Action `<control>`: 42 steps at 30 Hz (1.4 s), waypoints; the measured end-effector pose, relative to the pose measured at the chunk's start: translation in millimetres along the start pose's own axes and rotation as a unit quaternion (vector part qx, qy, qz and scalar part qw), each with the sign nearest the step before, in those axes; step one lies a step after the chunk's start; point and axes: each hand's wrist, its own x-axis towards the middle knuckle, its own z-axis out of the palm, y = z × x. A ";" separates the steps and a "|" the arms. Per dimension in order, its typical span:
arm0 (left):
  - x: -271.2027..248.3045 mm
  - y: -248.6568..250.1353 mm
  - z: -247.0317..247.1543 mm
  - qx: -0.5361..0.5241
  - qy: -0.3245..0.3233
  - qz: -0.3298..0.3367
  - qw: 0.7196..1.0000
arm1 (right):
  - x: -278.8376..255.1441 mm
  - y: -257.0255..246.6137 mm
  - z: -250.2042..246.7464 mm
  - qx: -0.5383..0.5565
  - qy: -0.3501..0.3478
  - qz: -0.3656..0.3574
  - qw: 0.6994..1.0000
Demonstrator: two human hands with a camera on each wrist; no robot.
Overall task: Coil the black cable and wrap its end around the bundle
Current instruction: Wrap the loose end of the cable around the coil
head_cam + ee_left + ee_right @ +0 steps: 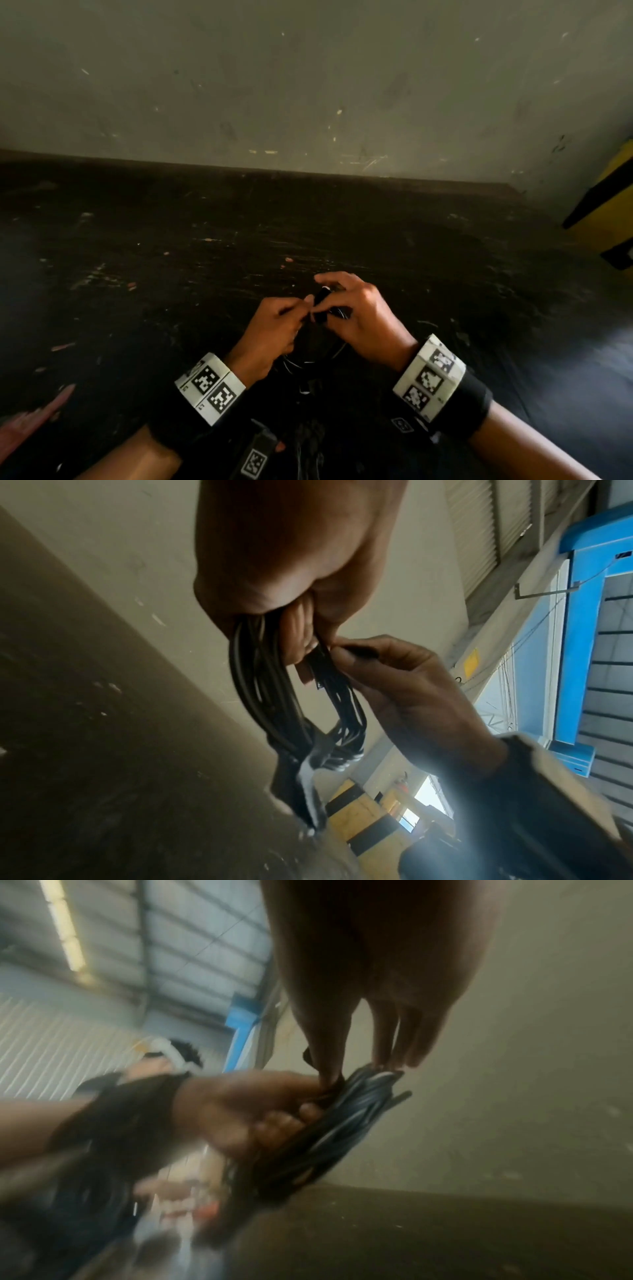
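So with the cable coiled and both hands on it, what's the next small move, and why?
Probably the right hand carries the cable end it pinches around the coiled black cable, starting a wrap. The loops already hang gathered in the left hand, whose grip keeps them bunched, and the left wrist view shows no turn crossing the bundle yet. Blur hides the finer detail.

A dark, scuffed tabletop (205, 246) ran up to a pale, marked wall (308, 85). A yellow-and-black striped post (606, 205) stood at the right. Behind were blue steel framing (578, 647) and corrugated sheeting (51, 1042) (apparently a warehouse), with glare from a bright opening (430, 791).
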 end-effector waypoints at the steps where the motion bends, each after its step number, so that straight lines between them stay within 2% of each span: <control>1: -1.6 0.1 0.0 -0.003 -0.002 0.013 1.000 | 0.8 1.7 -1.5 0.066 0.009 0.037 0.997; 4: -4.9 0.9 0.0 0.002 0.006 0.050 0.999 | 0.8 2.5 0.1 0.201 0.028 0.109 0.973; 12: -3.9 -2.7 -6.2 0.064 0.010 0.098 0.993 | 6.1 3.6 5.0 0.342 0.075 0.238 0.906; 16: -3.7 -3.3 -4.4 0.083 0.003 0.112 0.990 | 4.7 6.4 3.8 0.308 0.064 0.226 0.922; 23: -4.1 -2.7 -8.3 0.069 -0.090 0.030 0.993 | 1.9 10.1 6.1 0.276 0.038 0.187 0.942; 28: -1.3 -2.0 -11.9 0.075 -0.109 0.023 0.991 | 3.3 17.6 3.9 0.261 -0.011 0.211 0.942; 32: 4.3 -0.4 -15.3 0.088 -0.126 0.016 0.988 | 4.6 18.7 -1.6 0.254 -0.045 0.203 0.944; 34: 7.7 1.2 -14.5 0.107 -0.102 0.032 0.988 | 4.2 21.4 2.2 0.274 -0.012 0.226 0.935; 37: 16.3 -7.6 -15.1 0.063 -0.019 0.033 0.997 | 3.8 31.6 8.1 0.322 0.057 0.282 0.902; 39: 19.0 -22.0 -20.1 0.020 0.011 -0.017 1.000 | 1.2 40.1 8.5 0.354 0.077 0.327 0.873; 42: 16.9 -47.7 -23.5 -0.049 0.000 -0.128 0.991 | -6.8 55.1 9.2 0.403 0.082 0.387 0.826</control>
